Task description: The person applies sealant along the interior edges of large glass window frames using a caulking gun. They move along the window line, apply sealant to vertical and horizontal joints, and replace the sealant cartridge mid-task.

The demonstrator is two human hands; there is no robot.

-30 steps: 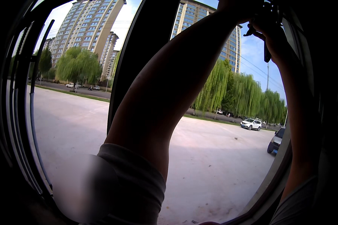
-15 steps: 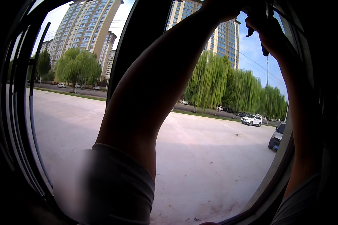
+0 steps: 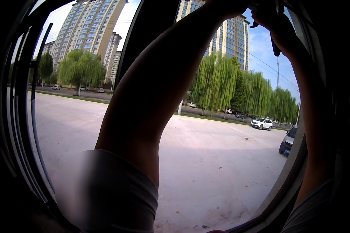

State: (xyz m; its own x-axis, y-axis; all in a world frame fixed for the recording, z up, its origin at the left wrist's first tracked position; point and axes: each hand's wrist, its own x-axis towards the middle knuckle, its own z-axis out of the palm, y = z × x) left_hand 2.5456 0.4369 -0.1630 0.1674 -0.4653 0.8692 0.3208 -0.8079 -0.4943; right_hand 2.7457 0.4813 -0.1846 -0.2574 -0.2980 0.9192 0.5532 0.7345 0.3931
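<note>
Both my arms are raised toward the top of an opening in a dark frame. High at the upper right, my right hand (image 3: 274,25) is closed round a dark hand tool (image 3: 276,48). A handle-like end of this tool sticks out below the fist, and a small hooked piece shows beside the fingers. Its exact kind is lost in shadow. Close by on the left, my left hand (image 3: 235,8) reaches up at the picture's top edge. Its fingers are dark and partly cut off, so I cannot see what they hold.
A dark upright post (image 3: 149,27) stands behind my left arm. Several thin bars (image 3: 33,97) line the left side. Outside lies pale paved ground (image 3: 210,163), with a white car (image 3: 261,124), another vehicle (image 3: 287,140), willows (image 3: 217,81) and tall buildings (image 3: 91,27) beyond.
My right hand and the tool have shifted slightly upward, and the hooked piece sits closer to the fingers. My left arm has moved slightly to the left in the picture.
</note>
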